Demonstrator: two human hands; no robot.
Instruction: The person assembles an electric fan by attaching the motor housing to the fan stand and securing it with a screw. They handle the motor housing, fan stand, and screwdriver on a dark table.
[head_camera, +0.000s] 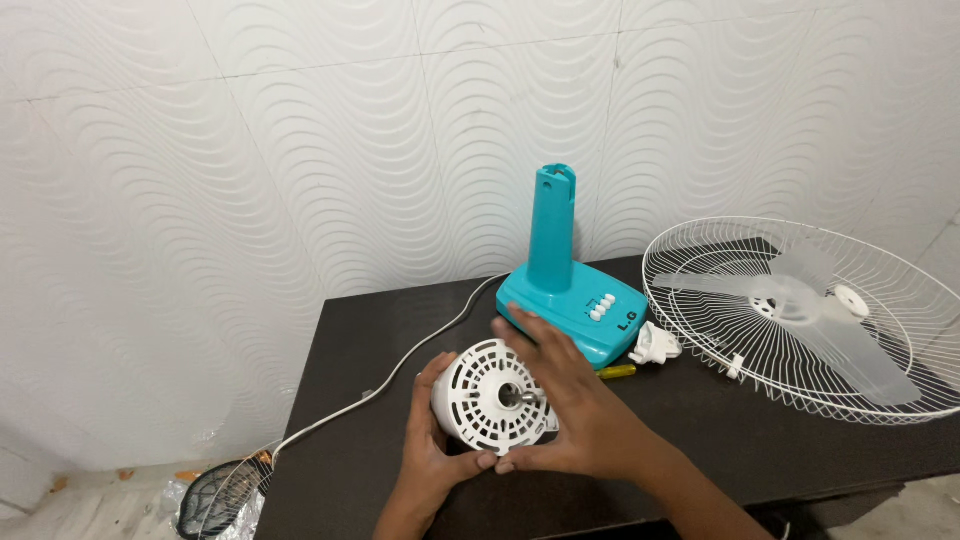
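Head view, low centre of the frame: both hands close around a white vented fan motor housing (492, 397), which sits on the dark tabletop (340, 470) with its metal shaft facing the camera. The left hand (432, 455) cups it from the lower left, thumb under its rim; the right hand (575, 410) wraps over its right side, fingers spread across the top. Each grip is closed on the housing. Just beyond the right hand lies a yellow screwdriver handle (618, 371) and a white plastic piece (655, 346). Behind them stands a turquoise fan base (575, 305) with an upright neck and white buttons. A white cord (400, 375) runs off toward the lower left. At the right edge lies a white wire guard (690, 300) holding a translucent fan blade (840, 340). A wavy white wall (250, 150) fills the upper frame.
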